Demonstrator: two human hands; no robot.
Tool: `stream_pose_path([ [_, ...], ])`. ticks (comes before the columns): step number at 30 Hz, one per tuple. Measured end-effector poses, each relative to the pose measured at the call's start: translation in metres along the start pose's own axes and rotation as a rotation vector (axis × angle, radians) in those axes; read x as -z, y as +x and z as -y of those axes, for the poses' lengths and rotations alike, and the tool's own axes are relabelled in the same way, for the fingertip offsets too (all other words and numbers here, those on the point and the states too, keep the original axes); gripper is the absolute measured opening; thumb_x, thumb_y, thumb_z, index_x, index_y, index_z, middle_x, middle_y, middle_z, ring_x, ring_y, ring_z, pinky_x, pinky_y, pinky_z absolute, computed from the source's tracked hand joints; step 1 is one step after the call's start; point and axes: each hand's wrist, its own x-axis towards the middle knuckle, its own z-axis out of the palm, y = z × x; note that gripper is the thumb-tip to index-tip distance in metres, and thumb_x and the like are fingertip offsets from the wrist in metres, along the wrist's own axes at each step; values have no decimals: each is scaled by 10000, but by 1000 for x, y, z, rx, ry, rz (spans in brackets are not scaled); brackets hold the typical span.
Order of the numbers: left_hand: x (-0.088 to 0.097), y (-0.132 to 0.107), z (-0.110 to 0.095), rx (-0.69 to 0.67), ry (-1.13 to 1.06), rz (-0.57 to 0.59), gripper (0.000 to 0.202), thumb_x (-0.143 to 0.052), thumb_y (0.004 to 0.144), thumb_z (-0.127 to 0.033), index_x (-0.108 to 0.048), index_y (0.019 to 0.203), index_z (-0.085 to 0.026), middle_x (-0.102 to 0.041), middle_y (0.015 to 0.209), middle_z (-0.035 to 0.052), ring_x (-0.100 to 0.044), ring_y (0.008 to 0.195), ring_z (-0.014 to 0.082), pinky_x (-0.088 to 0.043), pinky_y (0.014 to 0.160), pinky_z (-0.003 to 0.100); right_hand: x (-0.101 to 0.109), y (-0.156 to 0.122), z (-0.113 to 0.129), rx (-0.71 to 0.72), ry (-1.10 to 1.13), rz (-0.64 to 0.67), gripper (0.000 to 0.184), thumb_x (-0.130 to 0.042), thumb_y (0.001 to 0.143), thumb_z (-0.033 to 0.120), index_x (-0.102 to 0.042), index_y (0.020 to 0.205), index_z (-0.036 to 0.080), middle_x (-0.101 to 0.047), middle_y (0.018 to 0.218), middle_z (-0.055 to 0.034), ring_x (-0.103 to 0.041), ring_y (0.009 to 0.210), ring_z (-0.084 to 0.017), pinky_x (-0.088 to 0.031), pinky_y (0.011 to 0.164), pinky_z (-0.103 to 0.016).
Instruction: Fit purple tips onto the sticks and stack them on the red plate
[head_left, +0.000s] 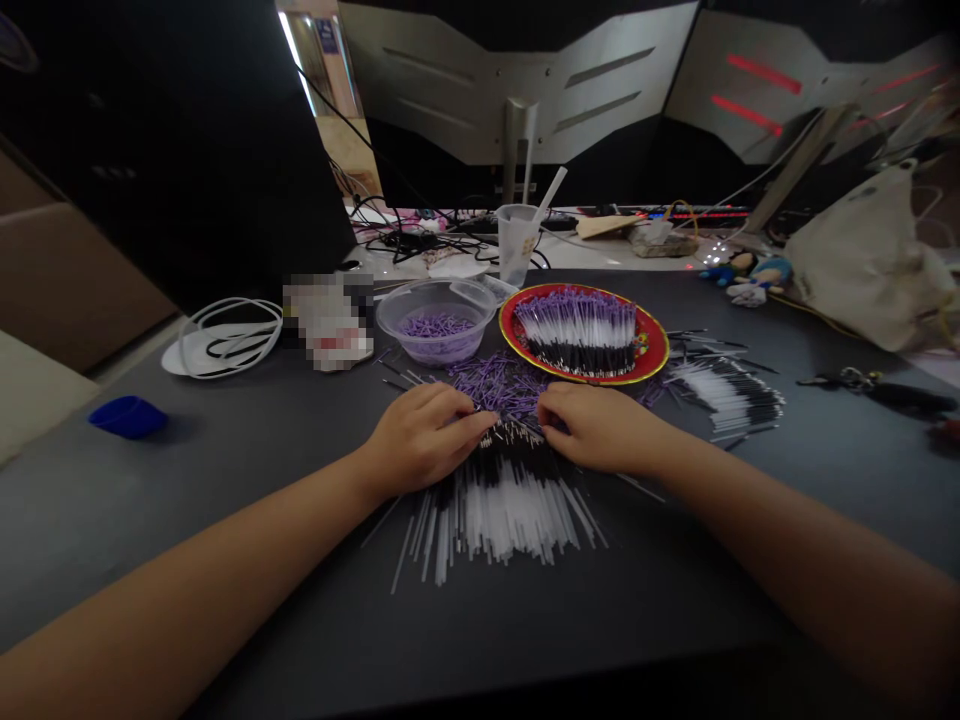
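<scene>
A fanned pile of thin sticks (pixel 510 510), clear white toward me and black with pale tips at the far end, lies on the dark table. At its far left edge my left hand (pixel 424 435) is closed, thumb and forefinger pressed together over the black ends. My right hand (pixel 592 425) sits at the far right edge with curled fingers. What either hand pinches is too small to make out. Loose small purple pieces (pixel 491 385) are scattered just beyond the hands. A red plate (pixel 658 345) carries neat rows of sticks with purple tops, white middles and black ends.
Behind my left hand stands a clear plastic bowl (pixel 390 325) with more purple pieces. Another stick bundle (pixel 727 395) lies to the right, near keys (pixel 855 380). A plastic cup with a straw (pixel 514 250), a blue cup-like object (pixel 127 415) and a coiled white cable (pixel 187 335) surround the work.
</scene>
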Motion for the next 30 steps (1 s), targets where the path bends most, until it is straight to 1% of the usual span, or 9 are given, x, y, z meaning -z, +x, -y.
stream_pose_path([
  [2, 1, 2, 0, 4, 23, -11, 175, -571, 835, -179, -633, 998, -191, -647, 888, 73, -589, 830, 190, -475, 736, 329, 2, 0, -1, 3, 43, -32, 45, -520, 803, 191, -565, 800, 189, -616, 842, -50, -571, 755, -175, -408, 661, -288],
  [4, 2, 3, 1, -12, 32, 32, 165, -554, 849, -187, -626, 997, -183, -660, 853, 57, -594, 786, 172, -464, 736, 321, 4, 1, -2, -2, 111, -73, 51, -524, 807, 176, -571, 823, 187, -627, 830, -41, -571, 751, -168, -414, 674, -288],
  [7, 1, 0, 2, -16, 60, 88, 185, -515, 884, -215, -612, 1034, -172, -625, 653, -4, -541, 563, 119, -410, 580, 264, 6, 2, 0, -43, 291, -136, 169, -533, 827, 170, -603, 980, 179, -656, 859, -42, -590, 752, -159, -438, 683, -291],
  [9, 0, -2, 2, 12, 69, 89, 194, -502, 897, -235, -616, 1039, -168, -606, 595, -17, -521, 501, 111, -366, 511, 250, 6, 3, 4, -86, 477, -137, 210, -535, 841, 182, -612, 1037, 177, -669, 852, -41, -608, 728, -149, -465, 677, -295],
  [13, -1, -3, 0, 35, 64, 93, 193, -478, 915, -274, -636, 965, -176, -646, 610, -4, -562, 511, 111, -378, 503, 237, 2, 4, 16, -171, 949, -113, 85, -594, 818, 234, -618, 879, 179, -682, 774, -31, -654, 717, -151, -526, 668, -308],
  [18, -2, -3, -3, 18, 36, 113, 202, -473, 917, -292, -641, 897, -181, -684, 663, 10, -602, 544, 113, -400, 509, 227, -4, 7, 25, -235, 1324, -168, 207, -712, 721, 297, -555, 805, 191, -703, 780, -31, -691, 771, -170, -567, 693, -322],
  [21, -3, -3, -4, 36, 33, 109, 207, -472, 916, -292, -643, 873, -183, -671, 629, 3, -589, 516, 109, -389, 494, 222, -4, 6, 25, -221, 1383, -158, 217, -702, 730, 313, -536, 809, 197, -711, 825, -35, -694, 791, -167, -571, 720, -328],
  [26, -4, -4, -5, 57, 4, 88, 190, -485, 911, -277, -641, 874, -174, -653, 602, -3, -582, 494, 120, -383, 476, 233, -4, 3, 24, -145, 1344, -129, 158, -664, 779, 275, -539, 841, 199, -704, 903, -47, -688, 834, -165, -561, 745, -327],
  [30, -5, -5, -7, 78, -11, 94, 185, -487, 913, -282, -638, 916, -176, -655, 611, 2, -590, 506, 123, -393, 490, 229, -9, 3, 26, -123, 1302, -119, 123, -654, 781, 244, -566, 853, 197, -690, 844, -28, -682, 812, -155, -554, 754, -325],
])
